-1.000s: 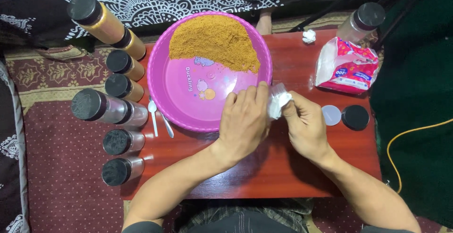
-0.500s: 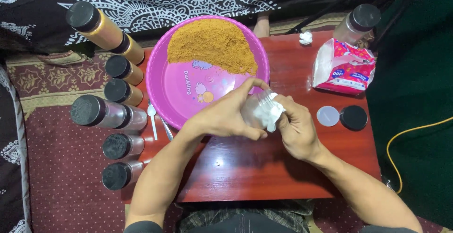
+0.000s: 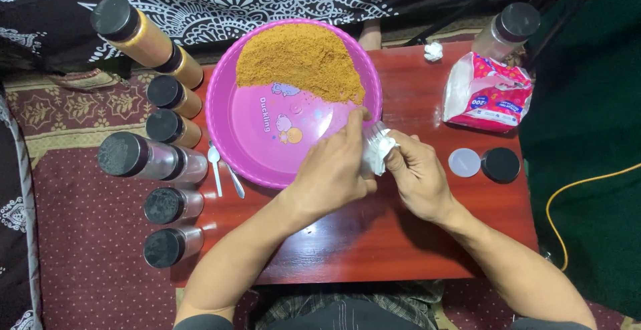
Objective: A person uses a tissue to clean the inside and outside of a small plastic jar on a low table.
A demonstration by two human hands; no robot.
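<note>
Near the middle of the frame, your left hand grips a small clear jar steady, so your right hand can pinch white tissue into it.

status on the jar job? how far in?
Done: three jars at upper left look filled with orange powder and capped. In hand: left hand holds a clear open jar while right hand wipes it with a tissue. Left: a powder heap in the pink basin; clear jars look empty.
</note>
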